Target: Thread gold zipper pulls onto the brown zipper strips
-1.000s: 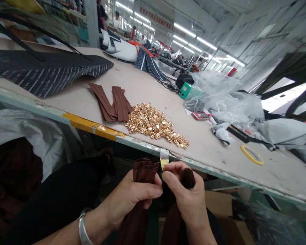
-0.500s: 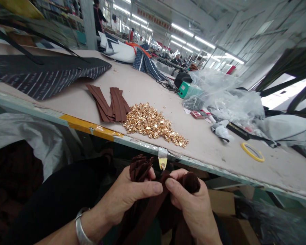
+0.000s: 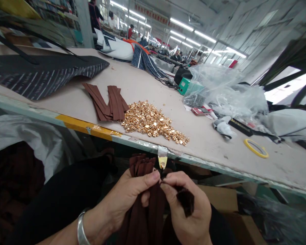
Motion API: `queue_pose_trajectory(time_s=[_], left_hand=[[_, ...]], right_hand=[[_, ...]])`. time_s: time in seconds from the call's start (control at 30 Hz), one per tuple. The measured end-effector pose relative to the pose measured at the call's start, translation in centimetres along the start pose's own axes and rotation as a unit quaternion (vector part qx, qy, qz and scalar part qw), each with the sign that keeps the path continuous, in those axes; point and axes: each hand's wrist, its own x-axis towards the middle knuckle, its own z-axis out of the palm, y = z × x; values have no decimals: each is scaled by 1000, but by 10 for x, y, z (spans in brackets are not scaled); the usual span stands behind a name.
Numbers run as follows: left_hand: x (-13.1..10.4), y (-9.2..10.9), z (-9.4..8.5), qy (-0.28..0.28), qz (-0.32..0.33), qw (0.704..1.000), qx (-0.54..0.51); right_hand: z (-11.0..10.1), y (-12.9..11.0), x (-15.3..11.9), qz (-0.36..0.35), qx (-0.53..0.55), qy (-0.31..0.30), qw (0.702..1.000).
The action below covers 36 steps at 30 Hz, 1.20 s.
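Observation:
Just below the table edge, my left hand (image 3: 132, 187) is closed round a bundle of brown zipper strips (image 3: 142, 166), their ends fanned above the fingers and their lengths hanging below. My right hand (image 3: 187, 200) pinches at thumb and forefinger close to the left thumb, and more brown strip (image 3: 185, 201) is curled in its palm. What lies between the pinching fingertips is mostly hidden. Right above the fingertips, a small yellow-tipped metal holder (image 3: 162, 159) juts from the edge with a gold piece on its tip. A heap of gold zipper sliders (image 3: 150, 119) lies on the table.
More brown strips (image 3: 107, 103) lie left of the heap on the table (image 3: 206, 146). To the right are a green box (image 3: 184, 86), clear plastic bags (image 3: 226, 92) and a yellow tape roll (image 3: 255, 148). Dark striped sheeting (image 3: 51, 76) covers the left. A cardboard box (image 3: 219, 199) stands underneath.
My right hand has shifted slightly left, its fingertips now closer to my left thumb and just under the holder. The bundle in my left hand stands more upright, its ends higher.

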Motion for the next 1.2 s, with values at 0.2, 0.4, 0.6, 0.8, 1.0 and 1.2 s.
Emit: queue_pose_trajectory(time_s=[0.2, 0.4, 0.6, 0.8, 1.0, 1.2], left_hand=[[0, 2, 1, 12, -7, 1000, -4], [1, 11, 3, -1, 4, 1000, 1], [3, 17, 8, 18, 21, 999, 41], [6, 19, 12, -11, 3, 1000, 18], [10, 19, 12, -8, -2, 1000, 14], [11, 20, 11, -4, 2, 1000, 30]], right_hand=[[6, 3, 1, 251, 151, 39, 955], [6, 3, 5, 422, 377, 30, 824], [8, -1, 12, 465, 431, 53, 771], [11, 5, 13, 458, 438, 24, 773], [12, 5, 16, 456, 447, 19, 769], [13, 4, 18, 463, 438, 36, 770]])
